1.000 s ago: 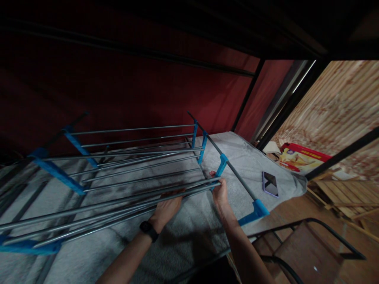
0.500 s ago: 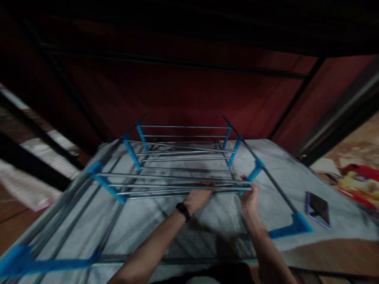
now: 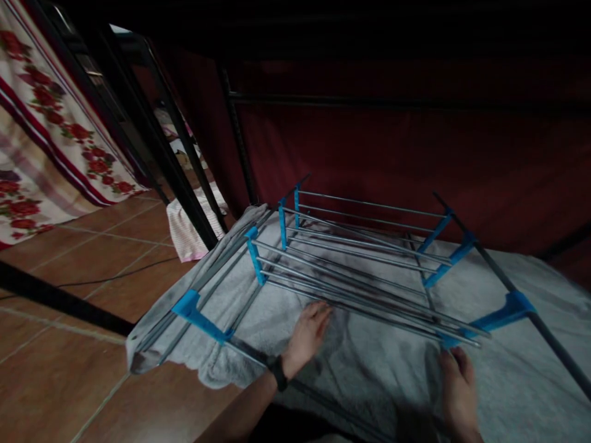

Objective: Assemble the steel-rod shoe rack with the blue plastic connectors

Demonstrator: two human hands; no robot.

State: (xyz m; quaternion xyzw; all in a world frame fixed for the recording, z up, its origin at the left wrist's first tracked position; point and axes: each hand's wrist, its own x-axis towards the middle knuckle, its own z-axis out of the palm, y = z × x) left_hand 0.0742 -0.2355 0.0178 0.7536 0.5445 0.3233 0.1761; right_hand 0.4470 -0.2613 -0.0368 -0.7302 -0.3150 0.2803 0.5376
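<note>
The left hand, loosely open, has drawn back from the steel rods of the drying rack on the grey blanket, seemingly freeing them, while the right hand, grip unclear, stays by the blue bracket.

The brackets are blue, the rods silvery, the blanket grey, the hanging cloth red-flowered.

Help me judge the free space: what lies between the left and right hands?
In the head view, only rumpled grey blanket shows between the left hand and the right hand; the metal rods run just beyond.
</note>
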